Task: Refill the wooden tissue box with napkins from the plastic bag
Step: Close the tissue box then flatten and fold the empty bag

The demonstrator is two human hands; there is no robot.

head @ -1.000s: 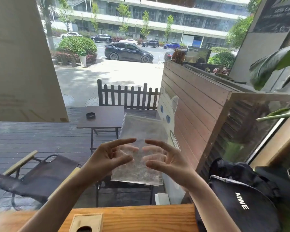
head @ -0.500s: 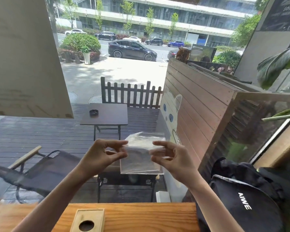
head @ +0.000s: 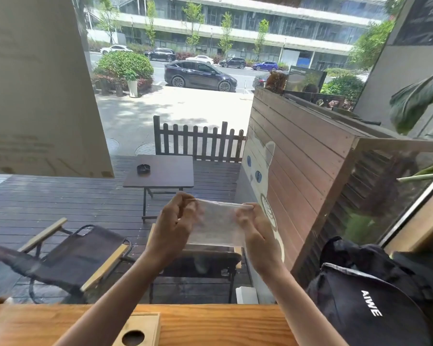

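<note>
I hold a clear plastic bag (head: 216,224), folded into a short flat strip, in the air in front of the window. My left hand (head: 178,227) pinches its left end and my right hand (head: 254,233) pinches its right end. The bag looks flat and see-through; I cannot tell whether anything is inside. The wooden tissue box (head: 139,330) with a round hole in its top sits on the wooden counter (head: 223,323) at the bottom edge, below my left forearm.
A black bag (head: 365,303) with white lettering lies at the counter's right end. Behind the glass are a deck with folding chairs (head: 68,258), a small dark table (head: 160,172) and a wooden planter wall (head: 298,158). Plant leaves (head: 420,96) hang at the right.
The bag was a tall flat sheet between my spread fingers; it is now folded down to a short strip pinched at both ends. The view has tilted down, showing more of the tissue box.
</note>
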